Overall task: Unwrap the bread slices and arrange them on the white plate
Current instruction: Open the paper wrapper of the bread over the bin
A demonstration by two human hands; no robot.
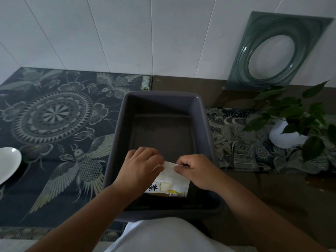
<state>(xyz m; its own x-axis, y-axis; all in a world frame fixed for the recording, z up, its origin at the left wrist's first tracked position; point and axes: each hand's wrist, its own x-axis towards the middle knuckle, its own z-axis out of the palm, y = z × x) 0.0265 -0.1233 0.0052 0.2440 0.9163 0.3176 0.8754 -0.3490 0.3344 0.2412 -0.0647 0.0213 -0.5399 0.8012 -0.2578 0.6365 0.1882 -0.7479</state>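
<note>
A white bread packet with printed black characters and a yellow label hangs over the near end of a grey rectangular bin. My left hand pinches the packet's top left edge. My right hand pinches the top right edge, thumb on the wrapper. Both hands hold it just above the bin's floor. Pale bread shows through the wrapper. The white plate lies at the far left edge of the view, only partly visible, well away from both hands.
The bin stands on a dark patterned cloth covering the left of the brown table. A potted green plant in a white pot sits at right. A green glass square dish leans on the tiled wall.
</note>
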